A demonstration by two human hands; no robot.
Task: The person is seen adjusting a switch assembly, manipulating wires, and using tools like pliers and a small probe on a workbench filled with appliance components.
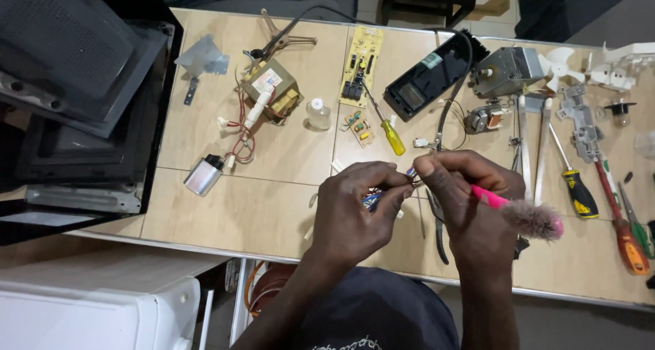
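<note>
At table centre, the left hand (358, 210) pinches a small bundle of coloured wires (372, 198) while the right hand (464, 186) grips a pink brush (522, 213) and the bundle's tip, stripped parts spread from ten to three o'clock, cleaning evidently midway.

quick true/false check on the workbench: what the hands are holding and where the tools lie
1. The right hand holds a pink-handled brush. True.
2. The left hand rests flat and empty on the table. False: it pinches a small bundle of wires with the right.
3. The yellow-handled screwdriver lies beside the yellow circuit board. True.
4. The orange-handled screwdriver lies at the table's left end. False: it lies at the right end.
</note>
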